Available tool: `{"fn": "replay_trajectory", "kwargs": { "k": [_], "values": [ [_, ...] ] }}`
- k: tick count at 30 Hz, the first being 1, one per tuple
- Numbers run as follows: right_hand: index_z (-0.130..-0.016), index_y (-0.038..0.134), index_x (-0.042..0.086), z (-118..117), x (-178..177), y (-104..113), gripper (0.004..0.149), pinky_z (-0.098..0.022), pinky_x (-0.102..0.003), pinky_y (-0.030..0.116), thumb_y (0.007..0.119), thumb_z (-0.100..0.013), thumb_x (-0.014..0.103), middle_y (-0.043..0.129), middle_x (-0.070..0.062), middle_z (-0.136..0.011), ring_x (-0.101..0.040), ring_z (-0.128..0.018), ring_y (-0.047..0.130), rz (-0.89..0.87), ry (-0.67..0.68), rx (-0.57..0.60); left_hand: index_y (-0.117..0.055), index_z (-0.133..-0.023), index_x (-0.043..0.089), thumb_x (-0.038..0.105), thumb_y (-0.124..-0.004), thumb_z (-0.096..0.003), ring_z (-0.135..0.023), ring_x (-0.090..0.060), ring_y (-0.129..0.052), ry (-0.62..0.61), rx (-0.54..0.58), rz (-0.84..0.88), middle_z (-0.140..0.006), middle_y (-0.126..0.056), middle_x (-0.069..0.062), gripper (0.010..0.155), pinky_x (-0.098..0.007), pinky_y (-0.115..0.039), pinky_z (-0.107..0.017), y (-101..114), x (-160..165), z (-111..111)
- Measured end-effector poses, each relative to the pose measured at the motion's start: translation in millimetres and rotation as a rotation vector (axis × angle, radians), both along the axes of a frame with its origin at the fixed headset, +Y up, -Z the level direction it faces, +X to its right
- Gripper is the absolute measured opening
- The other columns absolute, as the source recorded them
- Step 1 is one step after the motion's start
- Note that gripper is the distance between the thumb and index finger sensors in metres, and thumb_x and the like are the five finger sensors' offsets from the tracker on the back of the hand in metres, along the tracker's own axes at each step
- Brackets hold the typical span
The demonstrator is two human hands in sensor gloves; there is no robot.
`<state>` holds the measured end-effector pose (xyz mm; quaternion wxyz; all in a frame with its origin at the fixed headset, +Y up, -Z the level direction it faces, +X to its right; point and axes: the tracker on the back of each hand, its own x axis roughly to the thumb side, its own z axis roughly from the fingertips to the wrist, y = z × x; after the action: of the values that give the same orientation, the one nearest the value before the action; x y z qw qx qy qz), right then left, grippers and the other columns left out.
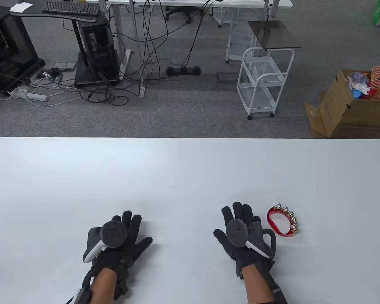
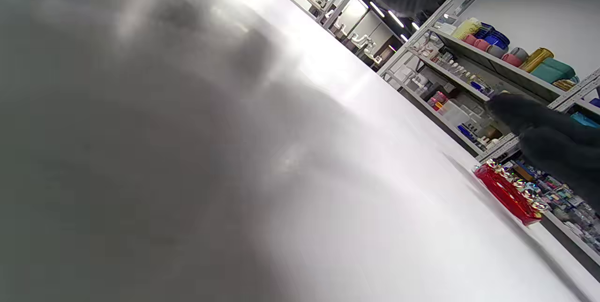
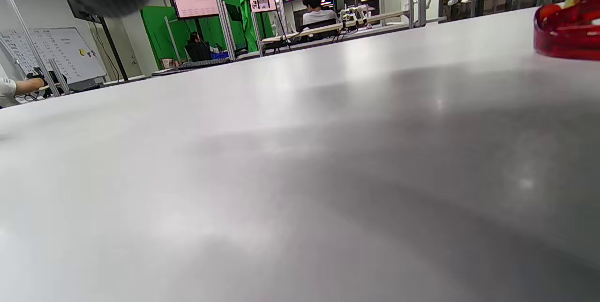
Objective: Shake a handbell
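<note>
The handbell (image 1: 284,219) is a red ring handle with several silver jingle bells along its outer edge. It lies flat on the white table (image 1: 190,171) near the front right. It also shows in the left wrist view (image 2: 511,192) and at the right edge of the right wrist view (image 3: 569,30). My right hand (image 1: 240,221) rests flat on the table just left of the handbell, fingers spread, holding nothing. My left hand (image 1: 126,228) rests flat on the table at the front left, fingers spread, holding nothing.
Beyond the table's far edge stand a white wire cart (image 1: 262,82), a cardboard box (image 1: 348,107) with colourful items, and a desk with a computer tower and cables (image 1: 95,53).
</note>
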<state>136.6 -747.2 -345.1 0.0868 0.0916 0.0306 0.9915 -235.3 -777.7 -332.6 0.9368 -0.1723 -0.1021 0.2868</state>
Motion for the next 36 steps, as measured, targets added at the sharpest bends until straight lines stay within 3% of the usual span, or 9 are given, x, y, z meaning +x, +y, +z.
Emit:
{"fn": "replay_trajectory", "kwargs": {
  "k": [7,27,32,34,36],
  "values": [
    [-0.114,0.035,0.017,0,-1,-6,0.08,-0.069,-0.067,0.041,0.062,-0.053,0.061,0.019,-0.021,-0.118,-0.05,-0.103,0.028,0.035,-0.007,-0.042,-0.01,-0.119,0.022,0.061,-0.062,-0.0595,-0.101,-0.049,0.016,-0.017,0.027,-0.011,-0.119,0.011,-0.011,0.088,-0.072,-0.002,-0.067,4,7,2],
    [-0.114,0.034,0.017,3,-11,-10,0.079,-0.067,-0.072,0.034,0.062,-0.054,0.06,0.016,-0.022,-0.118,-0.051,-0.103,0.016,0.028,0.044,-0.05,-0.008,-0.118,0.022,0.061,-0.062,-0.0595,-0.1,-0.049,0.019,-0.01,0.036,-0.062,-0.117,0.013,-0.011,0.088,-0.072,0.001,-0.065,3,9,0],
    [-0.114,0.033,0.016,2,-2,-8,0.079,-0.067,-0.071,0.034,0.061,-0.054,0.059,0.017,-0.023,-0.118,-0.051,-0.102,0.018,0.011,0.015,-0.052,-0.007,-0.118,0.022,0.061,-0.061,-0.0594,-0.099,-0.049,0.019,-0.014,0.021,-0.051,-0.117,0.014,-0.011,0.089,-0.072,0.001,-0.065,2,11,0],
    [-0.114,0.032,0.013,3,10,-2,0.081,-0.067,-0.07,0.034,0.061,-0.054,0.059,0.017,-0.024,-0.117,-0.052,-0.102,0.019,-0.064,-0.022,-0.065,-0.007,-0.118,0.022,0.061,-0.061,-0.0595,-0.099,-0.05,0.019,-0.018,0.021,-0.058,-0.117,0.014,-0.011,0.089,-0.072,0.001,-0.065,2,11,1],
    [-0.114,0.032,0.011,7,32,8,0.082,-0.067,-0.069,0.037,0.062,-0.054,0.058,0.021,-0.026,-0.117,-0.053,-0.101,0.023,-0.127,-0.099,-0.005,-0.007,-0.118,0.022,0.061,-0.061,-0.0596,-0.099,-0.05,0.019,-0.013,0.023,-0.043,-0.117,0.014,-0.012,0.089,-0.072,0.001,-0.065,3,10,1]
  ]
}}
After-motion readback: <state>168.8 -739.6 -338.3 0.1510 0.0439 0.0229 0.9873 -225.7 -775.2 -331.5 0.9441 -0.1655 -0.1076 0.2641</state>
